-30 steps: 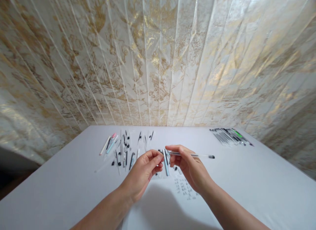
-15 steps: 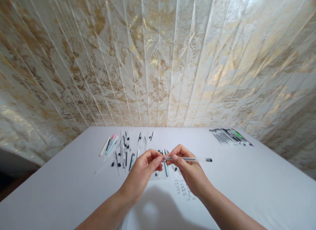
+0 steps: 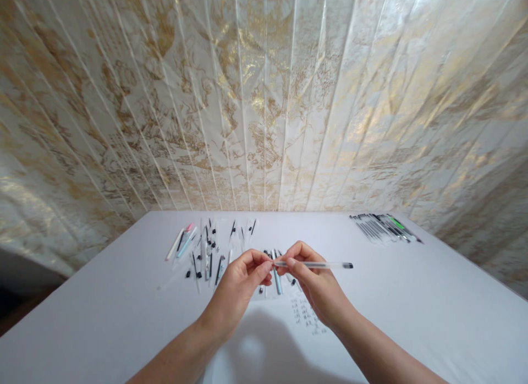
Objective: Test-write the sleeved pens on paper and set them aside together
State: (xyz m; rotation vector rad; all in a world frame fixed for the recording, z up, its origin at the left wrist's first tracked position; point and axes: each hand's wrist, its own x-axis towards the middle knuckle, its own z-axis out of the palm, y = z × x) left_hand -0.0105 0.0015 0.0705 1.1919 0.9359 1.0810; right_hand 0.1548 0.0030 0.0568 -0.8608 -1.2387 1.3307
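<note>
My right hand [image 3: 310, 274] is closed around a clear gel pen [image 3: 330, 265], thumb and fingers gripping it near its left end. The pen lies almost level, and its dark end points right. My left hand [image 3: 249, 274] is pinched shut at the pen's left end, fingertips touching or nearly touching it. What sits between those left fingertips is too small and covered to make out. Behind both hands, a light-blue pen [image 3: 276, 279] and other pen parts rest on the table, partly hidden by the fingers.
Loose pen barrels, refills and black caps [image 3: 210, 243] are scattered left of centre on the white table [image 3: 412, 307]. Whole pens [image 3: 383, 229] lie in a row at the back right. A paper sheet [image 3: 284, 329] with handwriting is below my hands. A gold-patterned curtain [image 3: 264, 98] hangs behind.
The pen has shifted very slightly left and up at its dark end. Both hands keep nearly the same place and grip.
</note>
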